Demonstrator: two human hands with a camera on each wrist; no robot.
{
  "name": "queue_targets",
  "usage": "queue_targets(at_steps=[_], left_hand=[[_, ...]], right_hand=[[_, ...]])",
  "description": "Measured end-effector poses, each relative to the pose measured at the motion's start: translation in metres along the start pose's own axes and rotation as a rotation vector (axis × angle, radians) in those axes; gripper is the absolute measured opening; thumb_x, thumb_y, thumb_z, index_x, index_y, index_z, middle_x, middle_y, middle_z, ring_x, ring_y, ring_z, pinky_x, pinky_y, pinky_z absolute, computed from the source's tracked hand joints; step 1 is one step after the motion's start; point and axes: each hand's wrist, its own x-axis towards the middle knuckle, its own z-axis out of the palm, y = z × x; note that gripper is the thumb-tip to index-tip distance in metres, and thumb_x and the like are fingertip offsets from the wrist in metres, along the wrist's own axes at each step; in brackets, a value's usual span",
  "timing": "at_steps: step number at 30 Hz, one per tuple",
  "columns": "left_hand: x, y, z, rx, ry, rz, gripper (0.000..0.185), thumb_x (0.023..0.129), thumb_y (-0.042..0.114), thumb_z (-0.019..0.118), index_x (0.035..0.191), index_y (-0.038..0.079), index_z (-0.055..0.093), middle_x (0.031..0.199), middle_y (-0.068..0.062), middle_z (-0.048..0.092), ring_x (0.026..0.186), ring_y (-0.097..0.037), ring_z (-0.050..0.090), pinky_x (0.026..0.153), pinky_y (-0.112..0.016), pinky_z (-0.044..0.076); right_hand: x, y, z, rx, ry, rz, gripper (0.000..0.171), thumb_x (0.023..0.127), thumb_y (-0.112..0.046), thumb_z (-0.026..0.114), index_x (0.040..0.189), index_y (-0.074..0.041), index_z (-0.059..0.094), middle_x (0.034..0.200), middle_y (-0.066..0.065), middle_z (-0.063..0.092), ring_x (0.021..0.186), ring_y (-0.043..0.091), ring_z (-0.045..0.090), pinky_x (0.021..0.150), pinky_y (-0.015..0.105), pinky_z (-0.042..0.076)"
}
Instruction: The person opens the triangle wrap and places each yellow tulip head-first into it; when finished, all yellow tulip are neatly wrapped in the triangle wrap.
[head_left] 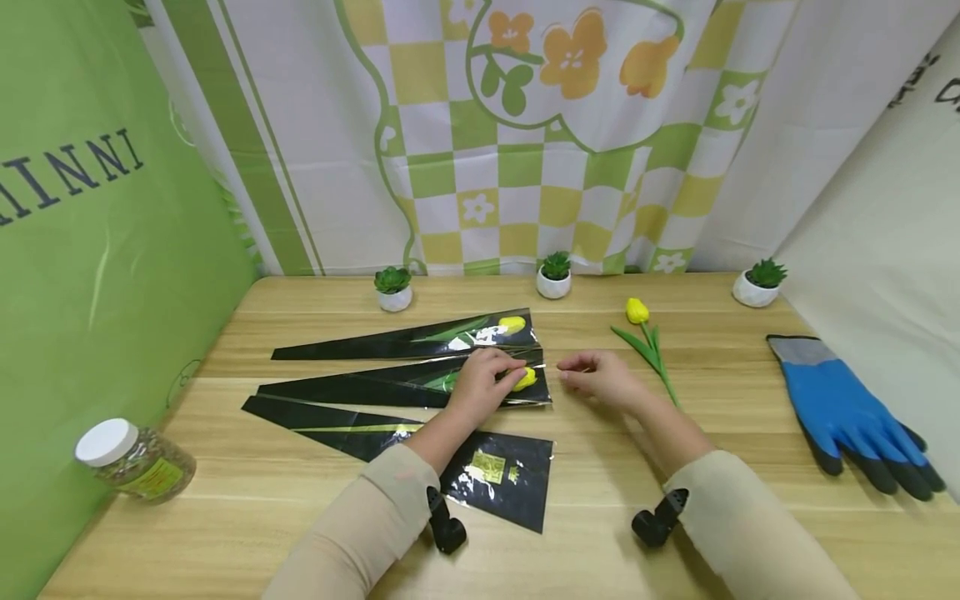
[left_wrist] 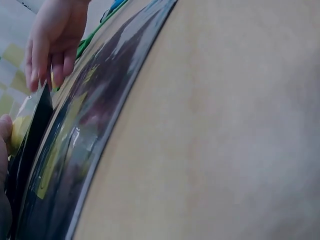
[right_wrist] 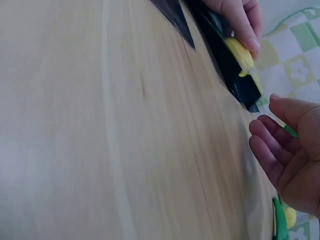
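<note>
Yellow tulip (head_left: 529, 378) is showing at the wide end of the middle black wrapper (head_left: 401, 382), which sits on the wooden table (head_left: 600, 508) between two other wrappers. Left hand (head_left: 480, 387) has its thumb and fingers on that wide end, gripping the wrapper right by the bloom, and both wrist views show that end tilted up off the wood. Right hand (head_left: 603, 382) is just past the wrapper's open-looking edge, fingers loosely bent and thumb apart, and as far as I can see it's holding nothing (the left wrist view is pretty soft, so no finer detail from that one).

Farther back lies the back wrapper (head_left: 405, 340), also with a yellow bloom visible at its wide end. Nearest the person is the front wrapper (head_left: 510, 496), with gold print on it and the left forearm crossing over. One loose tulip (head_left: 657, 360) lies on the wood to the right, its stem end close to the right forearm.

Around the edges: three little potted plants (head_left: 554, 282) along the back, a white-lidded jar (head_left: 138, 462) over on the left, a blue and black glove (head_left: 847, 408) on the right, and a checked floral curtain (head_left: 476, 158) behind everything.
</note>
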Motion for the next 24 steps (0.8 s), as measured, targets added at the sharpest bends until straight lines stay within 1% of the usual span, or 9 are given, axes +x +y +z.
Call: queue_targets(at_steps=[4, 6, 9, 12, 16, 19, 21, 24], left_hand=[[0.002, -0.001, 0.000, -0.005, -0.007, 0.004, 0.023, 0.094, 0.029, 0.066, 0.109, 0.014, 0.076, 0.103, -0.002, 0.071, 0.103, -0.021, 0.061, 0.090, -0.036, 0.051], [0.003, -0.002, 0.000, -0.007, -0.009, 0.011, 0.024, 0.095, 0.029, 0.066, 0.109, 0.013, 0.076, 0.103, -0.003, 0.071, 0.103, -0.021, 0.061, 0.090, -0.036, 0.051], [0.006, -0.004, 0.000, -0.010, -0.019, 0.018, 0.024, 0.095, 0.028, 0.066, 0.109, 0.012, 0.076, 0.104, -0.003, 0.071, 0.103, -0.022, 0.061, 0.090, -0.037, 0.051], [0.009, -0.006, 0.000, -0.009, -0.020, 0.020, 0.024, 0.095, 0.028, 0.066, 0.109, 0.011, 0.076, 0.103, -0.004, 0.071, 0.102, -0.023, 0.061, 0.090, -0.038, 0.051], [0.013, -0.010, -0.002, -0.006, -0.021, 0.007, 0.025, 0.095, 0.028, 0.066, 0.110, 0.012, 0.076, 0.103, -0.004, 0.071, 0.102, -0.023, 0.061, 0.089, -0.038, 0.051], [0.015, -0.012, -0.003, 0.003, -0.029, -0.009, 0.025, 0.095, 0.029, 0.065, 0.111, 0.012, 0.075, 0.104, -0.004, 0.071, 0.103, -0.023, 0.061, 0.090, -0.039, 0.051], [0.017, -0.015, -0.003, 0.007, -0.030, -0.018, 0.026, 0.095, 0.029, 0.065, 0.112, 0.012, 0.075, 0.106, -0.005, 0.070, 0.104, -0.024, 0.061, 0.091, -0.039, 0.051], [0.019, -0.017, -0.003, 0.006, -0.019, -0.022, 0.026, 0.095, 0.030, 0.065, 0.111, 0.012, 0.076, 0.106, -0.005, 0.070, 0.105, -0.024, 0.061, 0.091, -0.040, 0.051]], right_hand=[[-0.019, 0.006, -0.020, -0.057, 0.043, 0.000, 0.032, 0.097, -0.022, 0.062, 0.121, -0.001, 0.065, 0.110, 0.013, 0.064, 0.088, 0.014, 0.058, 0.072, 0.024, 0.054], [-0.029, 0.011, -0.028, -0.075, 0.064, -0.015, 0.033, 0.097, -0.023, 0.062, 0.120, 0.001, 0.065, 0.110, 0.014, 0.065, 0.088, 0.013, 0.058, 0.071, 0.023, 0.054], [-0.046, 0.019, -0.041, -0.107, 0.071, -0.029, 0.036, 0.097, -0.025, 0.062, 0.120, 0.003, 0.064, 0.110, 0.015, 0.066, 0.089, 0.012, 0.058, 0.072, 0.023, 0.053], [-0.063, 0.027, -0.053, -0.173, 0.083, -0.021, 0.040, 0.098, -0.030, 0.060, 0.123, 0.001, 0.063, 0.113, 0.016, 0.066, 0.094, 0.013, 0.058, 0.074, 0.024, 0.052], [-0.082, 0.038, -0.066, -0.244, 0.107, 0.021, 0.043, 0.099, -0.034, 0.058, 0.126, 0.000, 0.062, 0.117, 0.017, 0.066, 0.099, 0.017, 0.059, 0.076, 0.027, 0.052], [-0.092, 0.046, -0.073, -0.289, 0.131, 0.045, 0.043, 0.099, -0.033, 0.058, 0.124, 0.001, 0.062, 0.112, 0.016, 0.066, 0.096, 0.019, 0.060, 0.074, 0.029, 0.051], [-0.097, 0.051, -0.077, -0.328, 0.152, 0.055, 0.043, 0.098, -0.033, 0.060, 0.122, 0.002, 0.063, 0.106, 0.014, 0.067, 0.093, 0.019, 0.059, 0.072, 0.029, 0.049], [-0.101, 0.057, -0.079, -0.340, 0.162, 0.069, 0.042, 0.096, -0.030, 0.062, 0.121, 0.004, 0.062, 0.100, 0.011, 0.066, 0.087, 0.017, 0.058, 0.067, 0.027, 0.048]])
